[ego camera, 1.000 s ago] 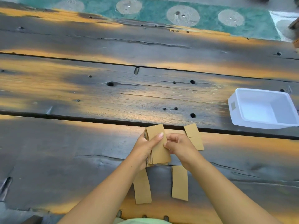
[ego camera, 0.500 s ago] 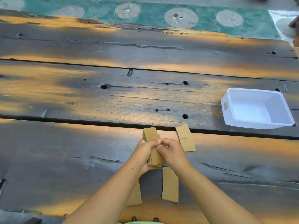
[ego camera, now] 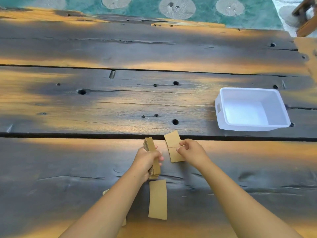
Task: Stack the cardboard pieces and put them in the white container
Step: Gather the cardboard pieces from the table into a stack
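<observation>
My left hand (ego camera: 147,158) is shut on a stack of brown cardboard pieces (ego camera: 151,145), held on edge above the table. My right hand (ego camera: 190,151) hovers to the right, its fingers curled and touching the right edge of two cardboard pieces (ego camera: 172,140) that lie end to end on the wood. Another flat cardboard piece (ego camera: 157,200) lies nearer me, between my forearms. One more piece (ego camera: 105,192) is mostly hidden under my left forearm. The white container (ego camera: 221,115) stands empty at the right, well apart from both hands.
The dark wooden table (ego camera: 85,103) is made of wide planks with gaps, knot holes and cracks. Beyond its far edge lies a green patterned rug (ego camera: 205,12), and a wooden furniture piece (ego camera: 307,26) shows at the top right corner.
My right hand has left the stack and moved right to the two pieces lying on the table. My left hand now holds the stack alone, turned more on edge.
</observation>
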The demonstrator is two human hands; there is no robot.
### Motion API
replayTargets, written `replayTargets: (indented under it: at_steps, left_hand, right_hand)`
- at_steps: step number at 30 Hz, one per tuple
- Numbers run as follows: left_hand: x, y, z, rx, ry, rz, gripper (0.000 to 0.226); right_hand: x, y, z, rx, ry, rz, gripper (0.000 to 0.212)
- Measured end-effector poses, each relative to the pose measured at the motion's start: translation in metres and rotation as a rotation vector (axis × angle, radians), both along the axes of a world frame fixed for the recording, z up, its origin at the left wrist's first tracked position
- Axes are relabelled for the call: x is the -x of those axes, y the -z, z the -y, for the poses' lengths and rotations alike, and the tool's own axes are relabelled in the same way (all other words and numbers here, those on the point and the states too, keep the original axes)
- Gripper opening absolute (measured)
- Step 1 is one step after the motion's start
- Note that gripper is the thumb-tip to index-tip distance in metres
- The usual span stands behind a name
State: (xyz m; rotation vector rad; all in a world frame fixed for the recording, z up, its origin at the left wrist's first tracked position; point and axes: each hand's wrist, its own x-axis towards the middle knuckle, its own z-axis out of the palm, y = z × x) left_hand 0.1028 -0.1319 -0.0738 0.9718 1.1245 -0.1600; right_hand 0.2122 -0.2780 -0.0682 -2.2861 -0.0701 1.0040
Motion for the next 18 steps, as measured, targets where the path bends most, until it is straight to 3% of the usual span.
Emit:
replayTargets:
  at_steps: [4,12,16,18]
  left_hand:
    - [-0.015,0.012,0.011,-0.001,-0.018,-0.058,0.033]
    - [-0.04,0.026,0.025,-0.056,-0.015,-0.114,0.027]
    - [-0.041,0.031,0.021,-0.003,-0.037,-0.136,0.031]
    - [-0.039,0.03,0.02,0.034,-0.042,-0.14,0.034]
  right_hand:
    - [-0.015,0.013,0.008,0.081,-0.04,0.044,0.044]
    - [-0.025,0.038,0.004,0.058,0.1,-0.03,0.038]
    - [-0.026,0.046,0.003,0.051,0.109,-0.024,0.013]
    - [-0.025,0.048,0.003,0.044,0.139,-0.021,0.01]
